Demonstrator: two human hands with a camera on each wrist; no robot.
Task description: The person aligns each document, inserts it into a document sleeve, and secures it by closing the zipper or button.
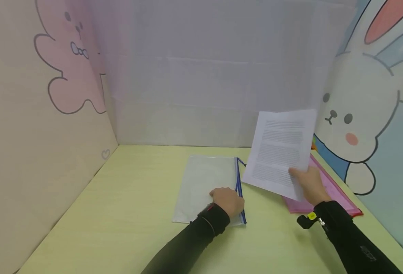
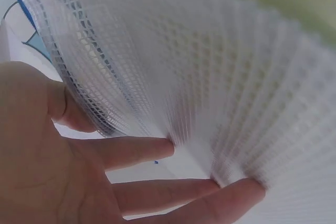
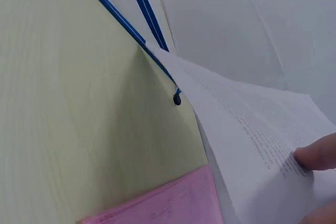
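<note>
Two black sleeves reach in over a pale green desk [image 1: 119, 213]. Nearest, the left hand [image 1: 229, 200] lies on the near end of a clear mesh pouch [image 1: 204, 182] by its blue zip [image 1: 239, 190]. From the left wrist view the fingers [image 2: 142, 150] are straight and spread, their tips against the blurred mesh [image 2: 210, 77], and the thumb is tucked at its edge; they press and lift it rather than curl round it.

Just right of that, the right hand [image 1: 309, 184] holds up a printed sheet [image 1: 280, 152], clamped on its lower corner, thumb on the printed face. The sheet stands tilted above the desk, its lower left edge close over the zip side of the pouch. In the right wrist view the thumb tip [image 3: 317, 153] presses on the text, and the paper's [image 3: 252, 129] corner comes down beside the blue zip [image 3: 126, 22] and its small dark pull [image 3: 177, 98].

Under that hand lies a pink folder [image 1: 324, 194], flat on the desk against the right wall.

Farther back the pouch runs toward a translucent white rear panel [image 1: 204, 76]. A pink cartoon figure [image 1: 71, 68] marks the left wall and a white rabbit [image 1: 359, 110] the right.
</note>
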